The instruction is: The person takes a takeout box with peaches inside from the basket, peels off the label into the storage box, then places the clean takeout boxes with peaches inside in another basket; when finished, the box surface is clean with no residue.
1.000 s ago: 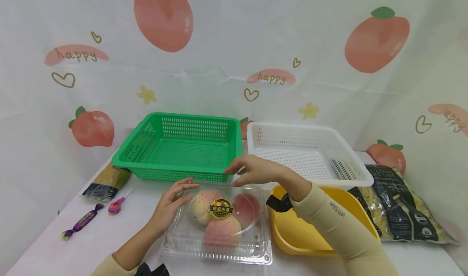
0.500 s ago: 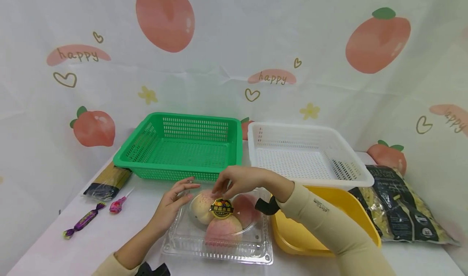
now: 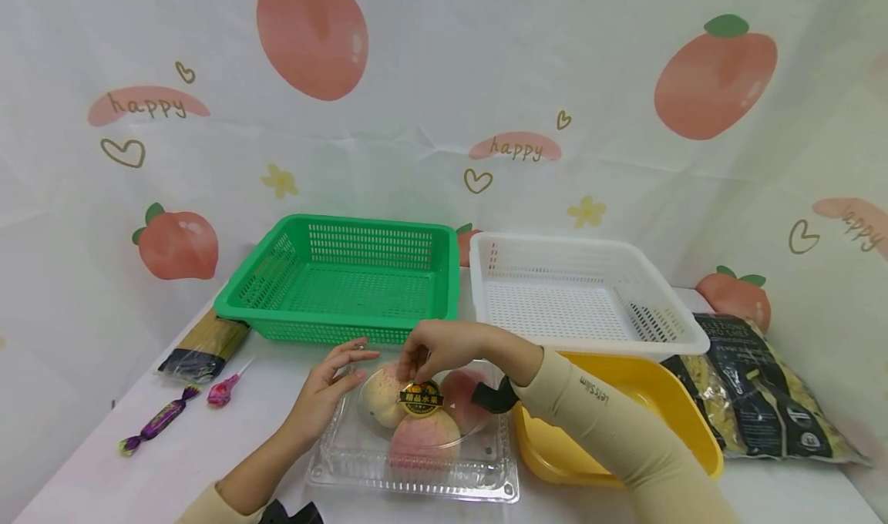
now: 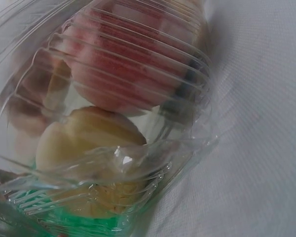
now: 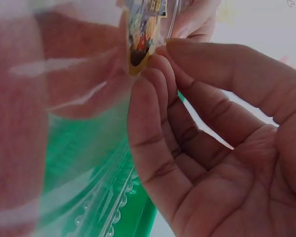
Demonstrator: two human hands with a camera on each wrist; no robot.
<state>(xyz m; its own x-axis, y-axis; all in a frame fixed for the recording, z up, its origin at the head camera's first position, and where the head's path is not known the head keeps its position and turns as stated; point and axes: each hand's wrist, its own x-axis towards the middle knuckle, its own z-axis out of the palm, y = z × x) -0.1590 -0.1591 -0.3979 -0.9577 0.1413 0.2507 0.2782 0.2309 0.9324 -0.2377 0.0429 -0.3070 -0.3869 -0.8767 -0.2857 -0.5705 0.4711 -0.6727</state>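
A clear plastic clamshell box with several peaches inside lies on the table in front of me, its lid down. A round black-and-gold sticker is on top of the lid. My right hand is over the lid, thumb and fingertips drawn together in a pinch at the sticker's far edge. The right wrist view shows those fingertips right at the sticker's rim. My left hand rests with loosely bent fingers at the box's left back corner. Close up in the left wrist view are two peaches through ribbed plastic.
Behind the box stand a green basket and a white basket. A yellow basin sits close at its right. Further right lies a dark pasta bag. At left are a noodle pack, a lollipop and a purple-wrapped candy.
My right hand has come left and down from behind the box's far side onto the sticker, its fingers closing together. The left hand and the box have stayed put.
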